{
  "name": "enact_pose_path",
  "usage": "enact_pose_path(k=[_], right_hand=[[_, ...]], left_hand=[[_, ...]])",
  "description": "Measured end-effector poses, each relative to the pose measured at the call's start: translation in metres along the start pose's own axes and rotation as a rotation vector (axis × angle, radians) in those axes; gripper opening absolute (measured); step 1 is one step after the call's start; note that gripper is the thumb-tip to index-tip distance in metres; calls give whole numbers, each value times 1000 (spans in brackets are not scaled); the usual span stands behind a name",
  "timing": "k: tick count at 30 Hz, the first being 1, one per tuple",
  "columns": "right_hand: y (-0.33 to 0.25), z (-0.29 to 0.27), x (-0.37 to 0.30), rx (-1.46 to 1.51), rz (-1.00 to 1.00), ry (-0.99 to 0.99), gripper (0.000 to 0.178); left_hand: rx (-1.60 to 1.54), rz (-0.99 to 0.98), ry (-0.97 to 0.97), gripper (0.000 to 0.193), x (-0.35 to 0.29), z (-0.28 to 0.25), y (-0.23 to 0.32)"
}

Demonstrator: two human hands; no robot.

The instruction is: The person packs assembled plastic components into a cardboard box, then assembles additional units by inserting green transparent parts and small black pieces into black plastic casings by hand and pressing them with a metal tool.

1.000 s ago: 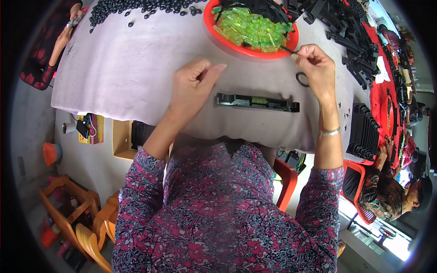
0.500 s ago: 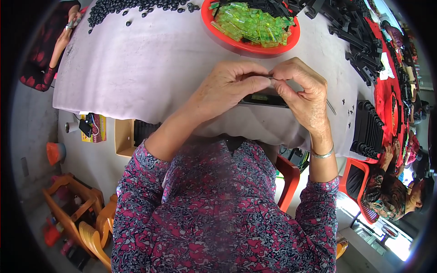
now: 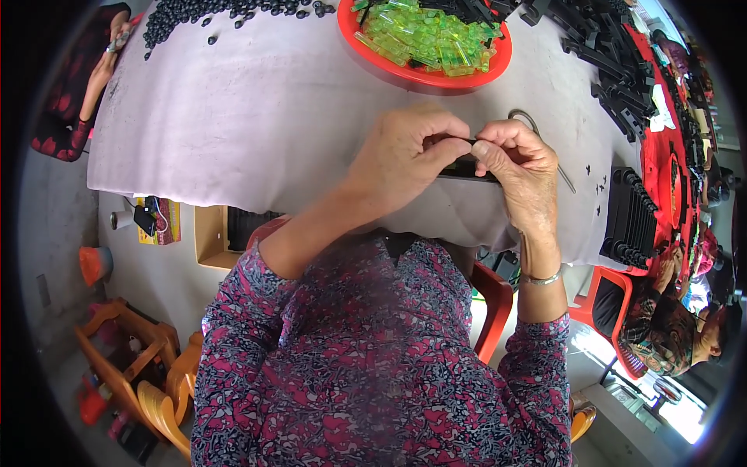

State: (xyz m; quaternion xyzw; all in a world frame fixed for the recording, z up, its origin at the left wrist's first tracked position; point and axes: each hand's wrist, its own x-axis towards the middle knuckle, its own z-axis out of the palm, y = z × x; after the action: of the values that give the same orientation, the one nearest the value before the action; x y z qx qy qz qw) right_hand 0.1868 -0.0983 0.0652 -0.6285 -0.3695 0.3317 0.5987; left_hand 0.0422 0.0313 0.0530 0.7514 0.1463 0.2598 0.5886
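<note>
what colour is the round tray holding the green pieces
The tray is bright red, best seen in the head view.

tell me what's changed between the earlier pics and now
The right hand has come away from the red bowl's rim, toward the body and slightly left; the left hand has moved right to meet it. Their fingertips now meet around a small dark piece, mostly covering the long black part. The green pieces and black beads look unchanged.
</note>
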Motion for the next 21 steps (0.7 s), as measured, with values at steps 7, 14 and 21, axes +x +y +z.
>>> enact_pose_path(k=[7,14,21], right_hand=[[3,-6,-16,-77,103,130,5],[6,0,-22,-236,228,102,4],[11,15,-22,-429,199,129,4]], left_hand=[[399,179,-34,37,-14,-10,-8],[624,171,-80,41,-27,-7,-33],[588,169,-81,37,-30,-5,-35]])
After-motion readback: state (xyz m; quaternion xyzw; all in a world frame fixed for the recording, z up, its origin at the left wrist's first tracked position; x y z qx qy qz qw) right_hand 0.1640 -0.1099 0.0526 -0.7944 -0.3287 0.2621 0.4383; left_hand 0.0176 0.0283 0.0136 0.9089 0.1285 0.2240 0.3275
